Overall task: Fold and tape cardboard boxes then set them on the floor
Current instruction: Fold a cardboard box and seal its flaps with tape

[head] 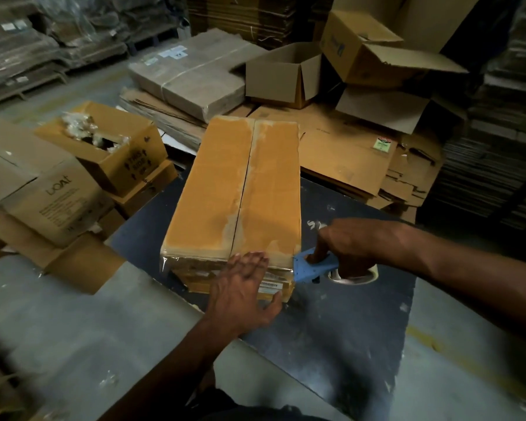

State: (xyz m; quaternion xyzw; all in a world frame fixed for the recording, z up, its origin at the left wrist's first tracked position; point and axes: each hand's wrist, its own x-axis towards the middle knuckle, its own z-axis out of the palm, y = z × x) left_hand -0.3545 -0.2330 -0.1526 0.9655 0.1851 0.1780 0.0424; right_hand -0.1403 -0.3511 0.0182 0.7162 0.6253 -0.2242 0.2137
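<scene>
The closed box point(237, 192) lies on the dark worktop point(346, 329) at frame centre, its long axis running from the lower centre up toward the top of the frame. The left hand point(243, 287) lies flat, fingers spread, pressing the box's near end face. The right hand point(343, 247) grips the blue tape dispenser point(312, 268), which touches the box's lower right corner. Judgement: the tape is at the near end; the right hand is nearer the seam point(243, 189).

One head-worn view looks forward and down, close over the dark table point(346, 329).
</scene>
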